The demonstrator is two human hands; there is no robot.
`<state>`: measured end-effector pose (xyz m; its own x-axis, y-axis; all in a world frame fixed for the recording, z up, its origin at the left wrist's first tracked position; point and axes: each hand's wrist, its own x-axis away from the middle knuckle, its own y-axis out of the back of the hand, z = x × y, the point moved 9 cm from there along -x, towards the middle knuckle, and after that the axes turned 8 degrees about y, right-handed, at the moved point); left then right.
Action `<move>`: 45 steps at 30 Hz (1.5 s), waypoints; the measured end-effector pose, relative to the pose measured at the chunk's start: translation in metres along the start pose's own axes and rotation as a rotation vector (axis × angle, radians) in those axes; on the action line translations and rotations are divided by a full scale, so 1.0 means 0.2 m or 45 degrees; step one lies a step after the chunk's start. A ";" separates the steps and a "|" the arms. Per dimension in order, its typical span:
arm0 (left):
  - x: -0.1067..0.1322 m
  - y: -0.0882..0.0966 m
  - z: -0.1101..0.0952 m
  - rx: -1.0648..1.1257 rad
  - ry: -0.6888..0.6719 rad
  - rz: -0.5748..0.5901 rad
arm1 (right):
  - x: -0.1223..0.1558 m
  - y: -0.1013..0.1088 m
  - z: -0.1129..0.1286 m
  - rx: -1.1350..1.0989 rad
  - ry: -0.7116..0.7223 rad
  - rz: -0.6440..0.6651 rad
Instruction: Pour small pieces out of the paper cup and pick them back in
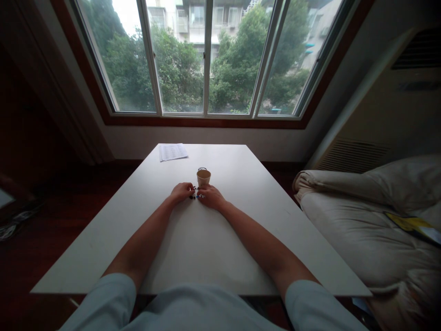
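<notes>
A paper cup [204, 176] stands upright near the middle of the white table [213, 257]. Just left of it, my left hand [182, 191] rests low over the tabletop, its fingers bent together at the tips beside some tiny dark pieces [192, 197]. What sits between those fingertips is too small to name. My right hand [211, 196] lies in front of the cup, close to its base, with curled fingers pointing left. A small blue piece [197, 196] shows at its fingertips; whatever the fingers pinch is unclear. Behind the cup lies a thin dark ring-shaped item [202, 168].
Printed sheets of paper [173, 152] lie at the table's far left corner. A beige padded sofa [344, 220] runs along the right side, with a yellow and black item [413, 226] on it. Beyond the table is a window [206, 59]. Cables [15, 225] lie on the floor at left.
</notes>
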<state>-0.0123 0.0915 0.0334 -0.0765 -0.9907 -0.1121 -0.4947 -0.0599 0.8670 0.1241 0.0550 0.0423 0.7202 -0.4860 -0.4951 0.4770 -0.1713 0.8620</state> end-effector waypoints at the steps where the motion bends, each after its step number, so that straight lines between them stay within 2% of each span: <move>1: 0.00 0.00 0.00 0.003 -0.002 -0.010 | 0.00 0.00 0.00 -0.001 0.001 0.008; 8: 0.02 0.04 -0.02 -0.006 -0.048 -0.091 | -0.01 0.00 0.05 -0.023 0.024 0.005; 14: 0.01 0.05 -0.01 -0.126 -0.071 -0.026 | 0.00 -0.01 0.02 0.013 -0.027 0.021; 24: 0.04 0.03 -0.10 -0.150 -0.113 -0.067 | 0.01 0.07 -0.01 -0.117 -0.097 -0.152; 28: 0.05 0.04 -0.11 -0.143 -0.054 -0.106 | 0.01 0.09 0.00 -0.152 -0.063 -0.204; 34: 0.05 0.08 -0.08 -0.042 0.006 -0.204 | 0.01 0.12 0.00 -0.164 -0.045 -0.262; 40: 0.04 0.09 -0.09 0.164 -0.079 -0.324 | 0.02 0.17 -0.01 -0.188 -0.104 -0.324; 45: 0.08 0.18 -0.12 0.298 -0.141 -0.522 | 0.03 0.17 -0.03 -0.182 -0.137 -0.351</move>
<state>-0.0095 0.0711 0.0741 0.0798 -0.8715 -0.4839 -0.6840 -0.4010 0.6093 0.1472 0.0516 0.0684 0.5002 -0.5271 -0.6870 0.7181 -0.1908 0.6693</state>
